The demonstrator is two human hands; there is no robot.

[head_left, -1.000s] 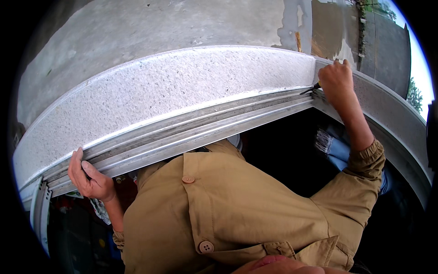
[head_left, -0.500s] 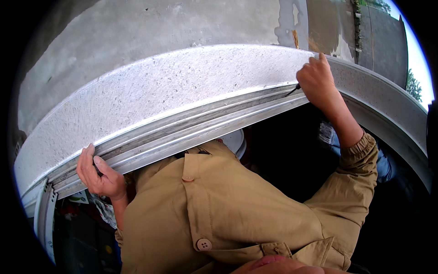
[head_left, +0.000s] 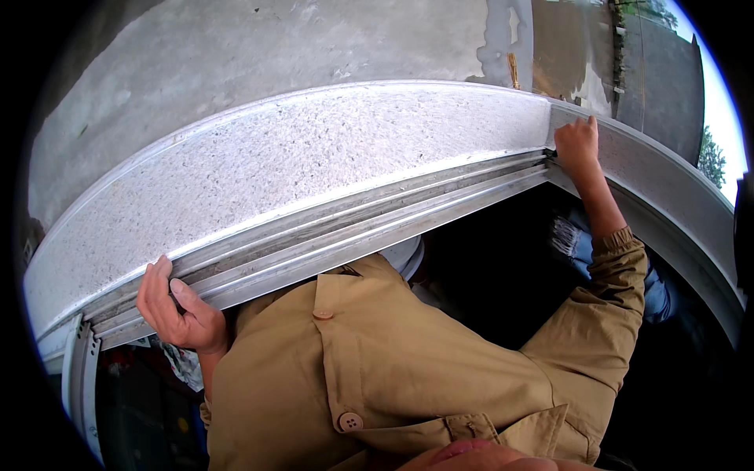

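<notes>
My right hand (head_left: 577, 144) is closed in a fist at the right end of the metal window track (head_left: 353, 202). A thin black tool (head_left: 550, 155) shows only as a dark bit below the fist, over the track's grooves; its kind is hidden. The track is silvery, with long parallel grooves that look dirty. Toward its left end, my left hand (head_left: 179, 310) rests with fingers apart, fingertips at the edge of the speckled white sill (head_left: 345, 129). That hand holds nothing.
An upright metal frame piece (head_left: 77, 377) with holes stands at the left end. On the right, a side frame (head_left: 652, 169) curves down from the corner. Beyond the sill lies grey concrete (head_left: 275, 39). Frayed blue denim (head_left: 577, 242) hangs in the dark area below the right arm.
My right hand has moved right along the track to its corner with the black tool, which is now mostly hidden. My left hand has stayed near the track's left end.
</notes>
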